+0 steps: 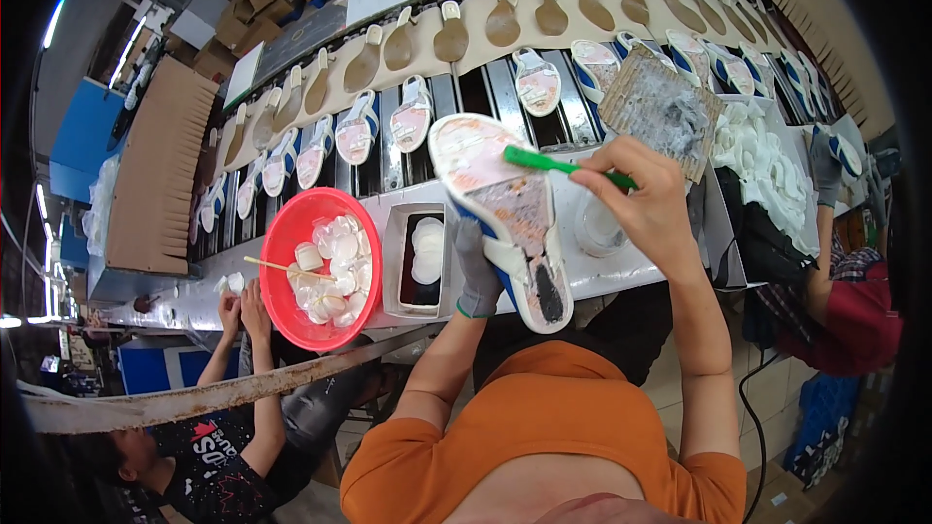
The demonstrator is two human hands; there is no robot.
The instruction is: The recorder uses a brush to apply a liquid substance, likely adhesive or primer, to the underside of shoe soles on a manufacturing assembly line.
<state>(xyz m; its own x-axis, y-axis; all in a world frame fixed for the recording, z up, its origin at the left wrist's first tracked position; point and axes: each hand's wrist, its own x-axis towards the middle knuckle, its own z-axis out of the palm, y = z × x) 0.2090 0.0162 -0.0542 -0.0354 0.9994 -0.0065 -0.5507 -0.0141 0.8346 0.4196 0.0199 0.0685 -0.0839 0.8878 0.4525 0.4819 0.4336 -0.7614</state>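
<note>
My left hand (478, 272), in a grey glove, is closed around the side of a blue and white sandal (500, 196), held with its underside up. The wide forefoot points away from me, and the narrow heel with a dark strip lies towards my body. Patchy pinkish and grey material covers the underside. Bare and pinched around a green handle, my right hand (631, 189) holds a green toothbrush (549, 163). Its head lies over the sandal's forefoot and seems to touch it; the bristles are hidden.
A red basin (270, 306) of white round pieces with a stick and a white box (393, 262) stand on the left. Behind, a conveyor (476, 87) carries sandals and brown soles. Stained cardboard (660, 112) and a box of white pieces (762, 165) lie right. Co-workers sit both sides.
</note>
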